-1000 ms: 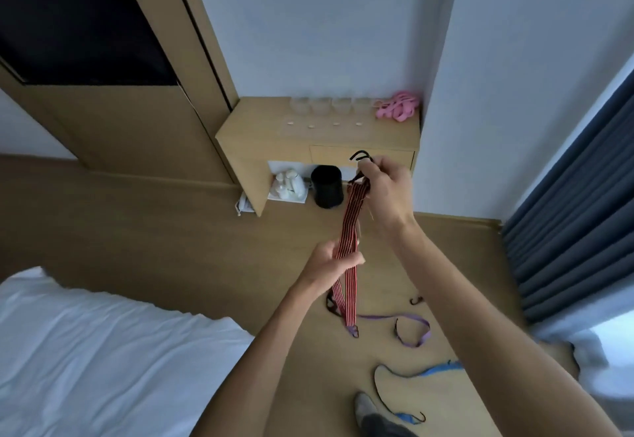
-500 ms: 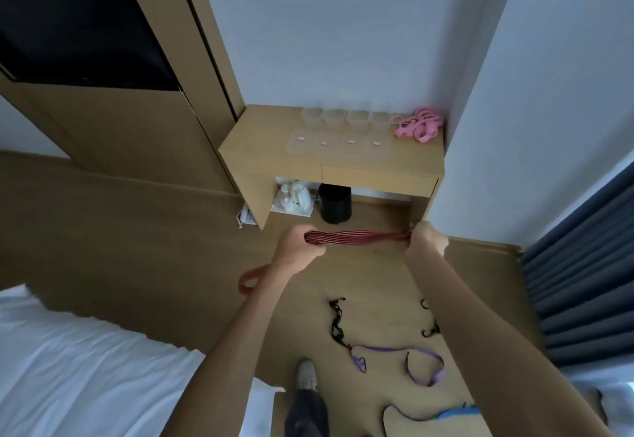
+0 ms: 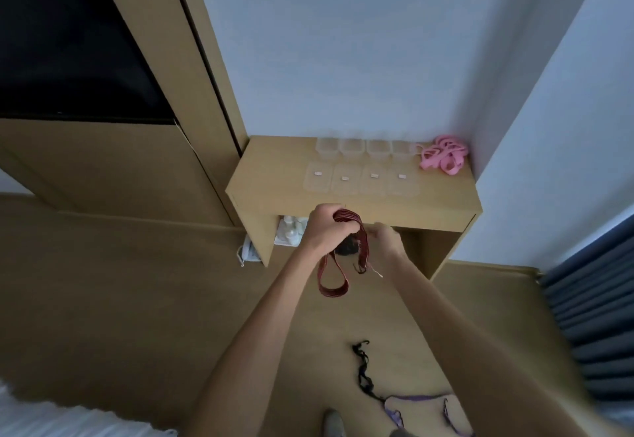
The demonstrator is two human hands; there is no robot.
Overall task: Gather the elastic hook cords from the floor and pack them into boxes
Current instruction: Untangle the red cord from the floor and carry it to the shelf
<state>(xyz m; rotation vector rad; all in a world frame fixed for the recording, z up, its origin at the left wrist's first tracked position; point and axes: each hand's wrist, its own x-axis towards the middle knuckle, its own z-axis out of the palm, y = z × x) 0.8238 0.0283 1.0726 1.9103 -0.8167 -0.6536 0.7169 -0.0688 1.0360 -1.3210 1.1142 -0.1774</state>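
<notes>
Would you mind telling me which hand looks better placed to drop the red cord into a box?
Left, probably: the left hand grips the folded red cord; the right hand only pinches its end.

A hotel-style bedroom.
White bed linen (image 3: 68, 426) lies low to the left of the hands, wood-look floor (image 3: 137, 299) beneath them; just beyond them a built-in wooden side unit (image 3: 274, 176) shelters a tea tray (image 3: 291, 231), a dark wall-mounted screen (image 3: 68, 42) up left, grey curtains (image 3: 600, 316) at right.
</notes>
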